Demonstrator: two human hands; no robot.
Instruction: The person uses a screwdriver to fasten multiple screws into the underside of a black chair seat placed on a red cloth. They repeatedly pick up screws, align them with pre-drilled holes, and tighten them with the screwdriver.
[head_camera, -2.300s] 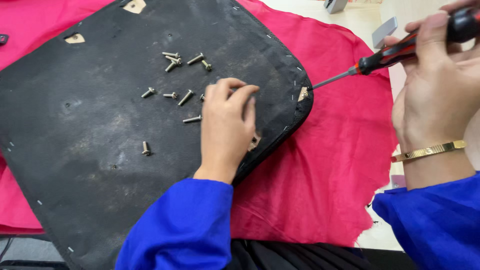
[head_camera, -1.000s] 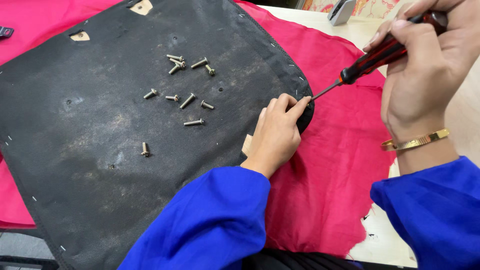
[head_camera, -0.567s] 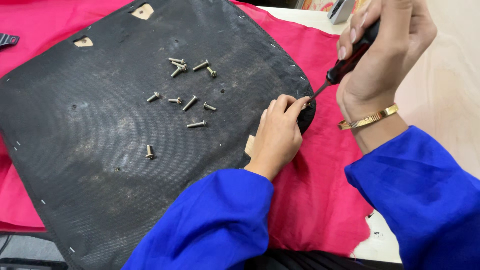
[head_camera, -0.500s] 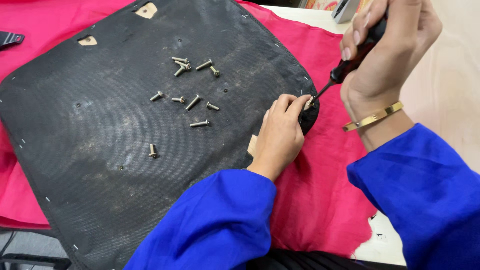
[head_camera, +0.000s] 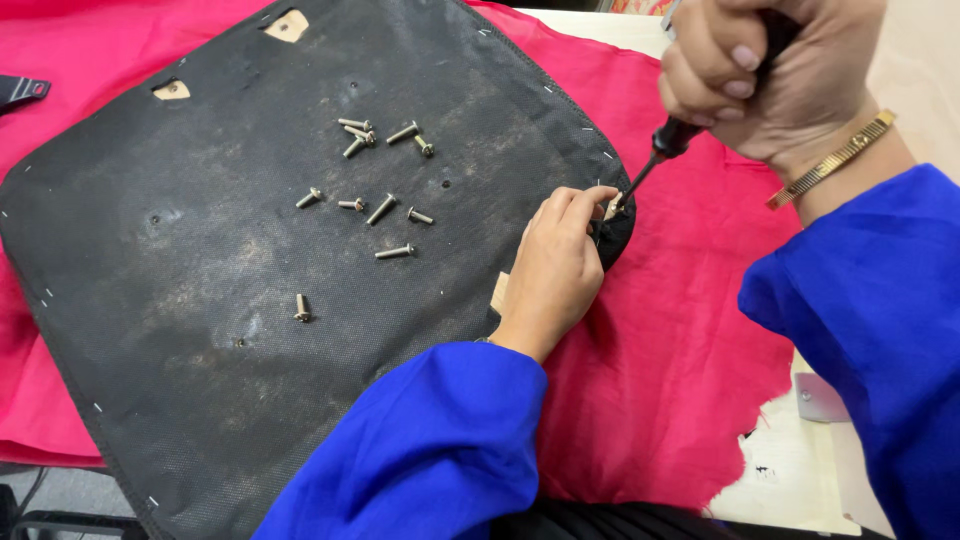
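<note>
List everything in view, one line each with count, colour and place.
fabric-covered panel: one, black, flat on the cloth.
cloth: one, pink, spread under the panel.
loose metal screws: ten, silver, scattered on the panel's upper middle.
screwdriver: one, black and red handle, tip at the panel's right edge.
bracelet: one, gold, on the right wrist.
flat metal plate: one, grey, at the cloth's lower right.
left hand: on the panel's right edge, fingertips at the screwdriver tip.
right hand: gripping the screwdriver handle.
</note>
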